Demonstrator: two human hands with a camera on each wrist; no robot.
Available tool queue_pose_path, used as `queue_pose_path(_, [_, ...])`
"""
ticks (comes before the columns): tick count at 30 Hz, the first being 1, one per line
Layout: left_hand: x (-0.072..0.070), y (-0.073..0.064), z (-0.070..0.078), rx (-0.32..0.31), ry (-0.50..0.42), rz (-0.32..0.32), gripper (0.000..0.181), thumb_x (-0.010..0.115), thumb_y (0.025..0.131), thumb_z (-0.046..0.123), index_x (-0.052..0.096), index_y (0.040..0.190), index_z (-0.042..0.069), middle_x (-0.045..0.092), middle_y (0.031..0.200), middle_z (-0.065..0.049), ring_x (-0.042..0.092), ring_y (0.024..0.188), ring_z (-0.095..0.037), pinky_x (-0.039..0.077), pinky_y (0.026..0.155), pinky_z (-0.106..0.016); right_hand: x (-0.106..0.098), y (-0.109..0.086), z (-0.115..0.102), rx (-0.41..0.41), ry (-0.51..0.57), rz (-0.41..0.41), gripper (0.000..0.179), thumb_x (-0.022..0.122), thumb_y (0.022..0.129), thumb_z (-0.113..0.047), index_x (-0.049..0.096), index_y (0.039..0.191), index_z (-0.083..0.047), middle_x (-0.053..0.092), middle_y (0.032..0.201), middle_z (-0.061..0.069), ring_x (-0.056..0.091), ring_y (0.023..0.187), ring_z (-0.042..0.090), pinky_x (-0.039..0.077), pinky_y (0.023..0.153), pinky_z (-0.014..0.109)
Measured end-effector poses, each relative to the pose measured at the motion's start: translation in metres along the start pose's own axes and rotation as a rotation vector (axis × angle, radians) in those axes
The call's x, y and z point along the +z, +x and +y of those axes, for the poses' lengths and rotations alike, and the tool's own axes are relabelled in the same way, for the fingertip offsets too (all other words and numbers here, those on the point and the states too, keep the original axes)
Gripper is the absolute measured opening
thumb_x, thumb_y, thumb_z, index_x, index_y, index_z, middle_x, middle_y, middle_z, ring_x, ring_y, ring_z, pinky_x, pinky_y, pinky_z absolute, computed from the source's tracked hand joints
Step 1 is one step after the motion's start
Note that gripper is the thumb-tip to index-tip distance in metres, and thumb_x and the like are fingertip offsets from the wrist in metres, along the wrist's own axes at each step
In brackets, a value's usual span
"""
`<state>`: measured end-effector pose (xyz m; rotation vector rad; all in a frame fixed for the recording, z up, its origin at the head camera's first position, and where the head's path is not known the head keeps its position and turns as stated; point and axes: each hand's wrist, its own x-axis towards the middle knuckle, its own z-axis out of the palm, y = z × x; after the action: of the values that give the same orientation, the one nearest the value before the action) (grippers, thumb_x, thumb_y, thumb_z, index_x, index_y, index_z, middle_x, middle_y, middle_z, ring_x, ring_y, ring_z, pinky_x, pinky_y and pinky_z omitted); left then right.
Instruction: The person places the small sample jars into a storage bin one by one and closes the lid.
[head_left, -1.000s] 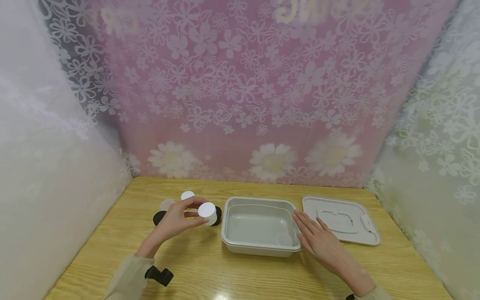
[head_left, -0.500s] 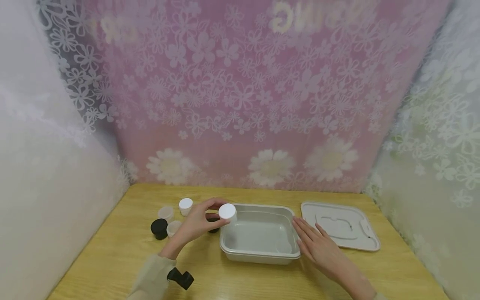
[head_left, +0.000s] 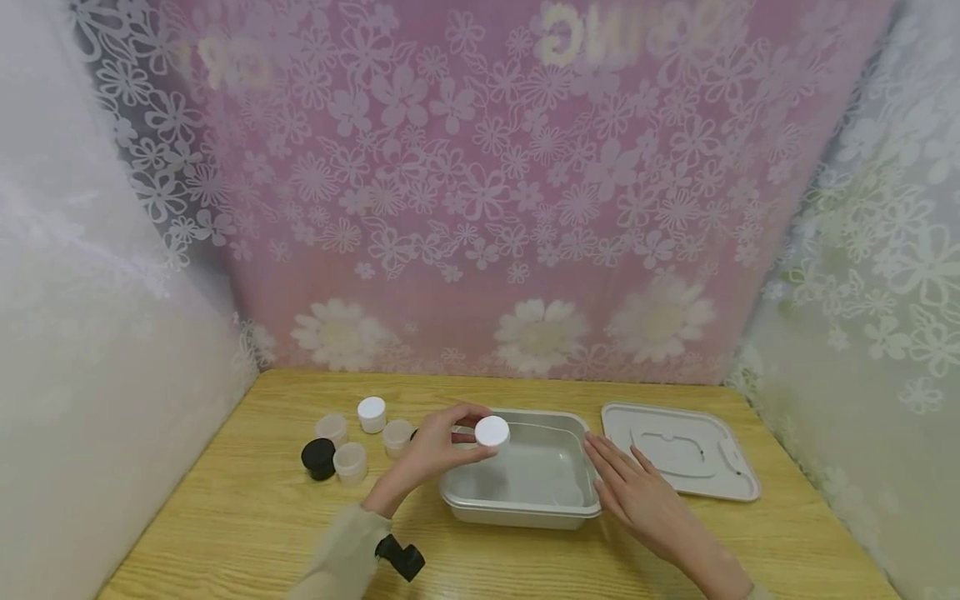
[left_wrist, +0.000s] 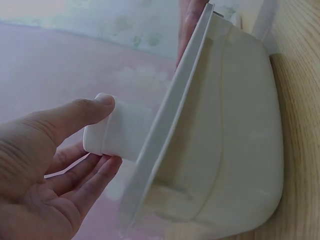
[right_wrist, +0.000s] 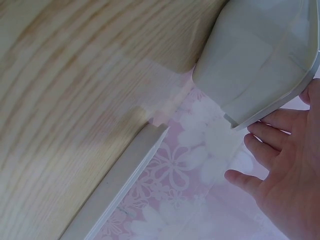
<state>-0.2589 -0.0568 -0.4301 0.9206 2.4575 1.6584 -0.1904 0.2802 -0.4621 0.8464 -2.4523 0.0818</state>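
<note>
My left hand [head_left: 438,446] pinches a small white-lidded jar [head_left: 492,432] between thumb and fingers, over the left part of a light grey plastic box [head_left: 521,515]. In the left wrist view the jar [left_wrist: 120,131] has a white cap under my thumb and a paler body pointing toward the box's rim. The right hand [head_left: 637,492] lies with straight fingers along the box's right rim. In the right wrist view those fingers [right_wrist: 272,134] touch the rim from outside, with the little finger spread away.
Left of the box stand a black-lidded jar [head_left: 318,459], another white-lidded jar [head_left: 372,414] and several translucent small jars [head_left: 350,463]. A dark jar is partly hidden behind my left hand. The box's flat lid [head_left: 678,454] lies on the wooden table [head_left: 247,533] at right.
My left hand has carried the white-lidded jar rightward from beside the box to over it, uncovering the translucent jars at left. The right hand keeps its place at the rim.
</note>
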Motion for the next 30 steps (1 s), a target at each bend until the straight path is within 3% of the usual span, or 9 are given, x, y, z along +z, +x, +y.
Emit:
queue_pose_path(4, [0.009,0.005,0.0,0.011,0.003,-0.018,0.046,0.083,0.086,0.015,0.066,0.127,0.007,0.068,0.119,-0.01,0.067,0.109,-0.029,0.061,0.091,-0.036,-0.001,0.0,0.001,-0.005,-0.005,0.003,0.052,0.064,0.098,-0.023,0.056,0.142,0.001,0.054,0.149,0.012,-0.003,0.149,-0.006,-0.011,0.122,0.018])
queue_pose_path(12, [0.027,0.011,-0.006,0.033,-0.04,-0.094,0.044,0.083,0.085,0.01,0.066,0.126,0.005,0.067,0.119,-0.011,0.066,0.11,-0.029,0.06,0.09,-0.029,0.0,-0.001,0.002,-0.013,-0.009,0.015,0.051,0.062,0.099,-0.025,0.056,0.142,0.002,0.054,0.148,0.012,-0.001,0.15,-0.005,-0.01,0.122,0.019])
queue_pose_path(15, [0.033,0.013,-0.008,0.029,-0.037,-0.13,0.044,0.083,0.085,0.008,0.066,0.126,0.005,0.067,0.117,-0.01,0.066,0.11,-0.028,0.059,0.089,-0.025,0.0,-0.001,0.002,-0.013,-0.012,0.017,0.05,0.061,0.1,-0.025,0.056,0.142,0.001,0.054,0.148,0.012,0.012,0.153,0.002,-0.01,0.123,0.019])
queue_pose_path(19, [0.04,0.017,-0.01,0.033,0.032,-0.168,0.041,0.085,0.083,0.008,0.068,0.12,0.007,0.069,0.113,-0.006,0.067,0.106,-0.023,0.059,0.086,-0.022,0.0,-0.001,0.002,-0.013,-0.024,0.022,0.05,0.062,0.1,-0.025,0.056,0.142,0.001,0.054,0.148,0.012,0.039,0.145,0.016,-0.009,0.123,0.019])
queue_pose_path(23, [0.047,0.02,-0.007,0.036,0.091,-0.217,0.038,0.086,0.081,0.006,0.068,0.114,0.007,0.069,0.112,-0.005,0.067,0.103,-0.018,0.061,0.086,-0.026,0.0,-0.001,0.002,-0.016,-0.014,0.024,0.05,0.062,0.099,-0.024,0.057,0.141,0.002,0.055,0.148,0.013,0.019,0.152,0.007,-0.01,0.123,0.019])
queue_pose_path(26, [0.053,0.022,-0.004,-0.008,0.105,-0.26,0.038,0.087,0.08,0.005,0.068,0.112,0.009,0.068,0.109,-0.002,0.066,0.101,-0.013,0.06,0.085,-0.023,0.002,-0.001,0.003,-0.016,-0.016,0.021,0.05,0.059,0.102,-0.027,0.055,0.144,-0.001,0.055,0.148,0.012,0.001,0.15,-0.005,-0.01,0.122,0.019])
queue_pose_path(30, [0.058,0.023,-0.002,-0.054,0.155,-0.321,0.036,0.086,0.08,0.003,0.067,0.11,0.008,0.069,0.105,-0.001,0.066,0.098,-0.011,0.057,0.08,-0.016,0.002,-0.001,0.002,-0.009,-0.008,0.016,0.051,0.061,0.1,-0.026,0.055,0.144,-0.001,0.055,0.148,0.011,0.006,0.151,-0.003,-0.011,0.122,0.018])
